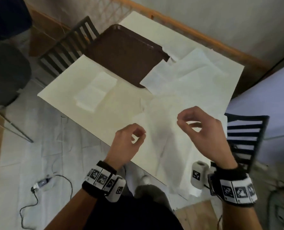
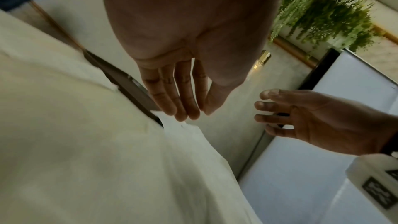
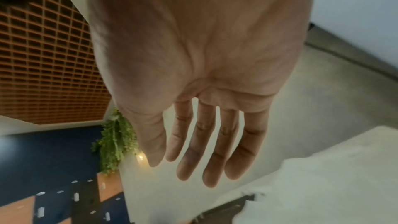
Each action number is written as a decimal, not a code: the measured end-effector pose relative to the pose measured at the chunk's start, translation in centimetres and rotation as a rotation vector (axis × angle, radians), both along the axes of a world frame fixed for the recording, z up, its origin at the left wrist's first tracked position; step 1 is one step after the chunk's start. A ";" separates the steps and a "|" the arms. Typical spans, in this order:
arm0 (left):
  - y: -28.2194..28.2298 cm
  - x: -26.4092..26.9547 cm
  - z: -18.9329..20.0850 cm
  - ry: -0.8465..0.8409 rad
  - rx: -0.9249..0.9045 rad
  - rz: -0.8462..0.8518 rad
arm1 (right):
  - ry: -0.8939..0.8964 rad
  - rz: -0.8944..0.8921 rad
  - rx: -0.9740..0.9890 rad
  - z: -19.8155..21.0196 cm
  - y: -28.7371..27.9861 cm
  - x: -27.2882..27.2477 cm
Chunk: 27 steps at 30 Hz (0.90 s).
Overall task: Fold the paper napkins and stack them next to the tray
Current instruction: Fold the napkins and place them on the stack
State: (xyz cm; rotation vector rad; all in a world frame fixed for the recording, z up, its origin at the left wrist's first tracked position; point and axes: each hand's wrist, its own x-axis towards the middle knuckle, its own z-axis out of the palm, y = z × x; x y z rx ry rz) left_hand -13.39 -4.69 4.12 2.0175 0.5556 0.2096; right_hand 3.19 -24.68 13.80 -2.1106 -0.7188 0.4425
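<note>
Both hands are hovering over the near edge of the white table point(image 1: 58, 87), above an unfolded, rumpled napkin point(image 1: 167, 146) whose near part is draping off the edge. The left hand point(image 1: 128, 143) is holding nothing, fingers loosely bent with the tips drawn together; the right hand point(image 1: 202, 130) is likewise empty, fingers relaxed and slightly spread — the wrist views are showing free fingertips. A folded stack point(image 1: 94, 92) is lying just left of the brown tray point(image 1: 124, 53); further loose napkins point(image 1: 187, 72) are lying to the tray's right, one overlapping its corner. Judgement: the person is starting the next fold — the move is calling for both hands pinching the near corners and aligning them with the far edge.
</note>
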 end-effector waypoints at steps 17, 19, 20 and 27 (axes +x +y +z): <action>-12.7 2.7 -8.6 0.290 0.056 -0.089 | 0.032 -0.290 -0.556 -17.1 -11.2 -1.9; -12.2 2.5 -8.7 0.245 0.048 -0.051 | 0.019 -0.275 -0.524 -17.2 -11.5 -0.9; -11.9 2.5 -8.7 0.219 0.051 -0.032 | -0.009 -0.239 -0.530 -17.2 -11.5 -0.3; -8.3 3.7 -7.2 0.112 0.077 0.085 | -0.078 -0.089 -0.447 -16.9 -9.1 2.1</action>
